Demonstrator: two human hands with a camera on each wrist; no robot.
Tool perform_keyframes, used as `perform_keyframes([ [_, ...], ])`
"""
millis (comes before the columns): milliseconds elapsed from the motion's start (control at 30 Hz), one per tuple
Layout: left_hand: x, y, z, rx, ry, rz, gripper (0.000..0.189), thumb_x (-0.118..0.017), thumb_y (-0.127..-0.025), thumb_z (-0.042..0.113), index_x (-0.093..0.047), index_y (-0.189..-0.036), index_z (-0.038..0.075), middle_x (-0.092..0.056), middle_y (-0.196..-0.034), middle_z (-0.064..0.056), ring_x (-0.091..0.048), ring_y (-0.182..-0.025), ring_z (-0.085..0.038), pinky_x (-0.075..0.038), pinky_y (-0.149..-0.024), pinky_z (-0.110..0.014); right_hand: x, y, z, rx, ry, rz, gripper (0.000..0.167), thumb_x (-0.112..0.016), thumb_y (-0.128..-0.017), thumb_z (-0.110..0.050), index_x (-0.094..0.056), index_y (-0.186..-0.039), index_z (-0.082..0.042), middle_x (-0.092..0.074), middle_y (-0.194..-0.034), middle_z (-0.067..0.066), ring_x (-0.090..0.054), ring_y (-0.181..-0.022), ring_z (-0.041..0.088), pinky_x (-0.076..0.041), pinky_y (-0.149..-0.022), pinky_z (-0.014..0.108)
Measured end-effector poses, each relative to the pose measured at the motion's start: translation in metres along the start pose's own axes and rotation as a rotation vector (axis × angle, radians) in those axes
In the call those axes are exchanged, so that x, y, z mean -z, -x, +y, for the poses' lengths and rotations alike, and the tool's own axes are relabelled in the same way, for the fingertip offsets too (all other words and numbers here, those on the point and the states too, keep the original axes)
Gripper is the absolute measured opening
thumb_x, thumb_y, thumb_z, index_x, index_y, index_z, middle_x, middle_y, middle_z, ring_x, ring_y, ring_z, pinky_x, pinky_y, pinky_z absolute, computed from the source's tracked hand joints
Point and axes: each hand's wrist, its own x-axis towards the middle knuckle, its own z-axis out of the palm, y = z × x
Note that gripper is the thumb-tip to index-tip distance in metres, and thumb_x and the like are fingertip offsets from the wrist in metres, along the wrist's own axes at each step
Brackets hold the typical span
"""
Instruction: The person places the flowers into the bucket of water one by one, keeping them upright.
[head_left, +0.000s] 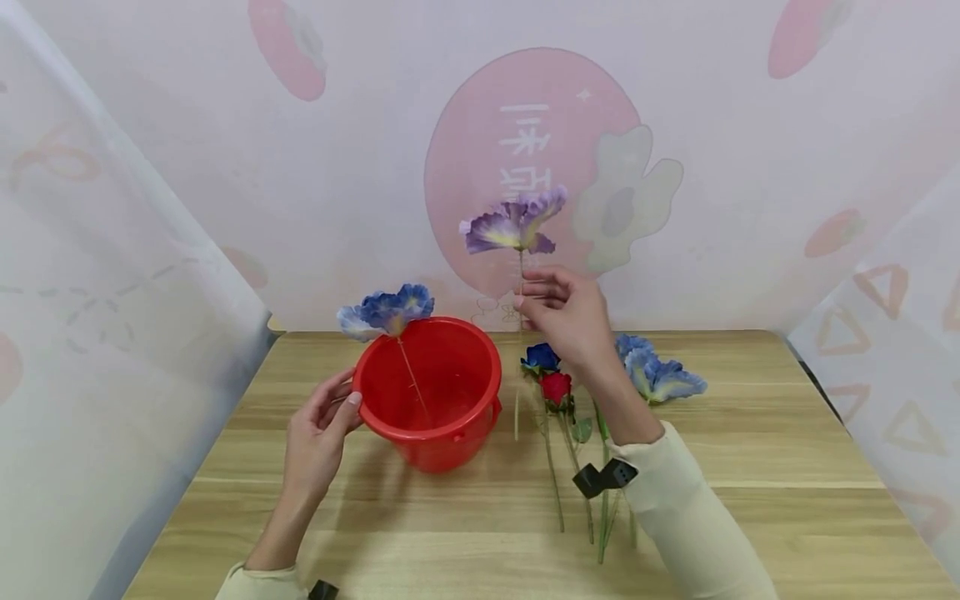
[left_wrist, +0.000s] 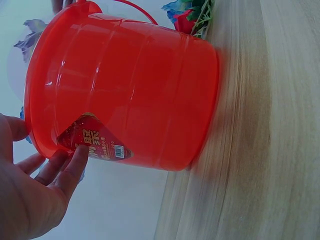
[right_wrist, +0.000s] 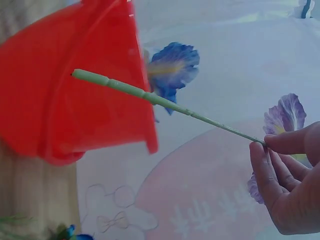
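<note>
Clearly, both hands are busy near the centre of the head view. The right hand [head_left: 572,315] has its grip closed to a narrow pinch, thumb and fingertips together on the thin stem of a purple flower [head_left: 516,223]. That flower is upright just above the middle of the frame, its stem hanging down to the right of a red bucket [head_left: 442,454]. Left of centre, the bucket stands on the wooden worktop [head_left: 757,450], and the left hand [head_left: 321,429] holds its rim at the left side, the grip bent around the edge with only the rim's thickness between thumb and fingers. A dark red label [left_wrist: 95,140] shows on the bucket's wall in the left wrist view.

One blue flower [head_left: 392,311] leans in the bucket, its head over the far left rim. Right of centre, a blue rose [head_left: 541,357] and a red rose [head_left: 556,388] lie close together, with pale blue petals [head_left: 663,375] farther right, partly behind the right forearm.
</note>
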Motion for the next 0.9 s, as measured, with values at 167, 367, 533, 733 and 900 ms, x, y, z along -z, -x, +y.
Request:
perform_keyframes([
  [167,0.0,-0.001,0.0,-0.007,-0.001,-0.005,0.042,-0.065,-0.108,0.014,-0.061,-0.148,0.002,-0.072,-0.125,-0.003,-0.077,-0.108,-0.009,-0.066,-0.085,-0.022,-0.009,-0.008,-0.013,0.047,0.0,0.011,0.035,-0.074,-0.1,-0.006,-0.07,-0.134,-0.007,-0.077,-0.123,0.016,-0.077,-0.097,0.02,-0.069,-0.08,0.032],
  [367,0.001,-0.001,0.0,-0.006,-0.006,-0.006,0.042,-0.065,-0.108,0.013,-0.06,-0.149,0.002,-0.072,-0.126,-0.005,-0.077,-0.108,-0.009,-0.066,-0.085,-0.022,-0.022,-0.018,-0.02,0.112,-0.035,0.032,0.034,-0.074,-0.1,-0.003,-0.07,-0.133,-0.005,-0.078,-0.12,0.017,-0.078,-0.096,0.023,-0.068,-0.076,0.028],
  [533,0.002,0.0,0.0,-0.001,-0.009,-0.006,0.043,-0.065,-0.108,0.014,-0.06,-0.149,0.002,-0.071,-0.126,-0.006,-0.077,-0.108,-0.009,-0.066,-0.085,-0.022,-0.034,-0.024,-0.018,0.128,-0.062,0.033,0.032,-0.074,-0.099,-0.001,-0.071,-0.131,-0.003,-0.078,-0.12,0.02,-0.078,-0.096,0.025,-0.069,-0.076,0.028],
  [733,0.001,0.0,-0.001,0.003,-0.013,-0.006,0.044,-0.066,-0.108,0.015,-0.06,-0.15,0.004,-0.071,-0.128,-0.008,-0.077,-0.109,-0.009,-0.066,-0.085,-0.022,-0.045,-0.032,-0.017,0.135,-0.083,0.03,0.033,-0.073,-0.099,0.001,-0.071,-0.132,-0.001,-0.078,-0.119,0.021,-0.079,-0.099,0.032,-0.068,-0.076,0.027],
  [900,0.001,0.0,-0.001,-0.001,-0.017,-0.007,0.044,-0.066,-0.108,0.016,-0.06,-0.15,0.004,-0.071,-0.129,-0.009,-0.077,-0.11,-0.009,-0.066,-0.085,-0.022,-0.054,-0.036,-0.011,0.149,-0.078,0.018,0.029,-0.073,-0.1,-0.001,-0.071,-0.129,-0.001,-0.078,-0.119,0.022,-0.078,-0.099,0.032,-0.068,-0.076,0.027],
])
